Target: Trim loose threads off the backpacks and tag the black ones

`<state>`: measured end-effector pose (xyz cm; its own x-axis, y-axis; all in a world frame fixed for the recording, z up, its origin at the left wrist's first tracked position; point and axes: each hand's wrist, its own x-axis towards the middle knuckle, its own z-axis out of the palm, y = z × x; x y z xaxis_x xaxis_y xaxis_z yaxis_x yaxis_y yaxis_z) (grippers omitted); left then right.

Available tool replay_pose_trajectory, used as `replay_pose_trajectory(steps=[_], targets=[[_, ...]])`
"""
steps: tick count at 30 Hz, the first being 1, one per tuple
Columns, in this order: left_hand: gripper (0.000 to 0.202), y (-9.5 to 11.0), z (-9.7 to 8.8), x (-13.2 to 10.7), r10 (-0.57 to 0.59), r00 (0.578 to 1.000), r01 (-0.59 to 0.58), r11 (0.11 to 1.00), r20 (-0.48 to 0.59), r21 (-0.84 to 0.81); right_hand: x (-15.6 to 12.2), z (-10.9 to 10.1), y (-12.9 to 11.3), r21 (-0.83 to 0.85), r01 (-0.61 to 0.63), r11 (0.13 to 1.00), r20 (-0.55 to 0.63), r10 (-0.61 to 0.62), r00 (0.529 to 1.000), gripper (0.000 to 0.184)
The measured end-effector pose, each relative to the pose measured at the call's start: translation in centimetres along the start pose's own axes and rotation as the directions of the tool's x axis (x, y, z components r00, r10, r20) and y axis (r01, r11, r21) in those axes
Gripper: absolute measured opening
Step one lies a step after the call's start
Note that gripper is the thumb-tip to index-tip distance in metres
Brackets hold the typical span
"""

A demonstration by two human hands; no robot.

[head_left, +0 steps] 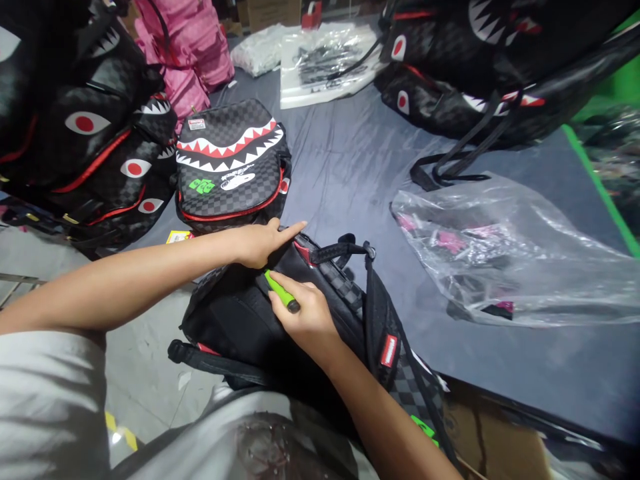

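A black backpack (235, 313) with grey checkered sides lies back panel up at the table's edge, partly over my lap. Its padded shoulder strap (381, 313) with a red label hangs to the right. My left hand (263, 243) presses on the top edge of the backpack, index finger stretched out and the other fingers curled down, partly hidden. In my right hand (305, 310) is a bright green, pen-like tool (281, 291) with a black end, its far tip at the backpack beside my left hand. I cannot make out the tip's kind.
A checkered shark-mouth bag (230, 160) lies just beyond. Shark-faced backpacks (110, 153) are stacked left, more backpacks (450, 87) at the back right. Pink bags (185, 53) stand behind. A clear plastic bag (515, 247) and a white packet (325, 63) lie on the grey table (345, 173).
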<state>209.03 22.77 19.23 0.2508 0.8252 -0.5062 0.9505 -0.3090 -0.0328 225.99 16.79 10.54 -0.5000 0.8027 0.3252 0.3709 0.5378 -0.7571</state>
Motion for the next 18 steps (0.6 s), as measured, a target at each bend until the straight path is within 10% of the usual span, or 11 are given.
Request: replay_pose_trajectory(steps=[18], targets=[[0.108,-0.32,0.2,0.27,0.02,0.999,-0.02,1.0,-0.031,0.016,-0.29,0.37,-0.06,0.025,-0.02,0.999,-0.058,0.021,0.998,0.034]])
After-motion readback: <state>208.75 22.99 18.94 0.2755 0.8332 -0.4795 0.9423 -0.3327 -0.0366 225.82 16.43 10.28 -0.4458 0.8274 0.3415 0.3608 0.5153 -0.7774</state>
